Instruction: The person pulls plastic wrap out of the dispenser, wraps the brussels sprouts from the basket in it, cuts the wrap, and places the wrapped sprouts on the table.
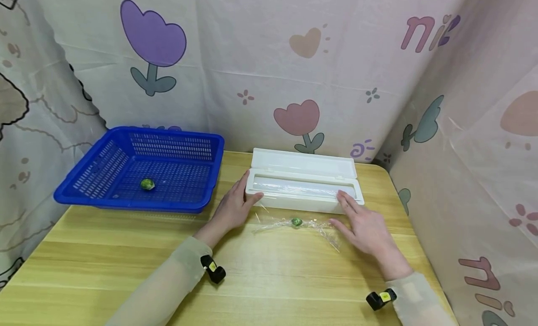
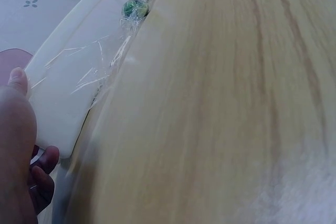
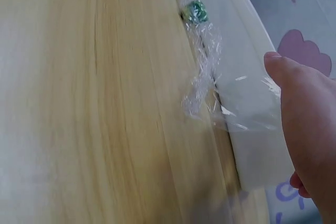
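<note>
The left hand (image 1: 232, 205) has its grip round the white box's (image 1: 294, 203) left end; the right hand (image 1: 370, 230), fingers extended, touches its right. Before it on the tabletop (image 1: 273, 288), plastic film (image 1: 321, 227) wraps a green sprout (image 1: 296, 222). Wall-cloth (image 1: 252, 41) letters read "ni".

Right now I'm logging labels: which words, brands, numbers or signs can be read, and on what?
"ni", then an unclear purple letter: patterned cloth, back, upper right.
"ni", running downward: same cloth, lower right.
Yellow labels on the black wrist devices: too small to read.
Left wrist view, top left corner: a cut-off letter, unclear.
White box: none readable.
</note>
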Action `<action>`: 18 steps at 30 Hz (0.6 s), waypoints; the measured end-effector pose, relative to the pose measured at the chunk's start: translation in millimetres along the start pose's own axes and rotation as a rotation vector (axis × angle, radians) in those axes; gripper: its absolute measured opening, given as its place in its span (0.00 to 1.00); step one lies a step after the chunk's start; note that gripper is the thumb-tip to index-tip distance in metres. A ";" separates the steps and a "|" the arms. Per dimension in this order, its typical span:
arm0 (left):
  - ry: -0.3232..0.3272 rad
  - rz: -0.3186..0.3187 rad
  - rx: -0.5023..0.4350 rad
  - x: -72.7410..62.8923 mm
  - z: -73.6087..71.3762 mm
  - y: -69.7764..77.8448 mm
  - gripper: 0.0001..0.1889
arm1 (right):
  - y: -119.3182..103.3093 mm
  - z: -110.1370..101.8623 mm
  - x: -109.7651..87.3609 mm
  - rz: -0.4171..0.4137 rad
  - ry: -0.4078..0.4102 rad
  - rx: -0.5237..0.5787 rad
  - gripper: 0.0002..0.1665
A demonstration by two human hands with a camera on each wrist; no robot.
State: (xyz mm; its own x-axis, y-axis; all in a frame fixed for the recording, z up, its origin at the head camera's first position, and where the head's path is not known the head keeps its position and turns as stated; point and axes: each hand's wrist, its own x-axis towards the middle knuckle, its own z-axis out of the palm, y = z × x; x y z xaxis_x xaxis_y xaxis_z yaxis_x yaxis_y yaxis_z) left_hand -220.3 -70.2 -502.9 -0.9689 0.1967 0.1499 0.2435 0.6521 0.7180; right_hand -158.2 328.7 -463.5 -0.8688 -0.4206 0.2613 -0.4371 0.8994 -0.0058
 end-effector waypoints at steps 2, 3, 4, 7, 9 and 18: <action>0.002 -0.001 -0.002 0.4 0.1 -0.4 0.50 | 3.8 -1.0 -2.5 0.019 -0.009 0.000 0.48; 0.001 -0.002 0.000 0.7 0.1 -0.7 0.50 | 5.9 -1.3 -3.9 0.026 -0.009 -0.004 0.48; 0.001 -0.003 0.001 1.1 0.1 -1.0 0.50 | 8.1 -1.7 -5.5 0.035 -0.012 -0.006 0.48; -0.001 -0.006 0.001 2.4 -0.1 -1.9 0.50 | 14.0 -2.1 -9.7 0.047 -0.009 -0.013 0.48; -0.002 -0.002 0.002 3.8 0.0 -2.5 0.51 | 17.5 -1.8 -12.3 0.045 0.002 -0.017 0.48; 0.005 0.016 -0.015 6.2 0.2 0.3 0.51 | 26.6 0.5 -22.0 0.025 0.064 -0.019 0.47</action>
State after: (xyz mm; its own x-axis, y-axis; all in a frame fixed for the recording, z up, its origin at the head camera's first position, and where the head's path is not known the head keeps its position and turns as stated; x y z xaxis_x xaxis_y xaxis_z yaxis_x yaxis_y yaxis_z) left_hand -226.2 -68.7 -501.9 -0.9652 0.2033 0.1645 0.2580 0.6380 0.7255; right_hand -150.8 361.8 -469.9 -0.8627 -0.3897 0.3224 -0.4101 0.9120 0.0048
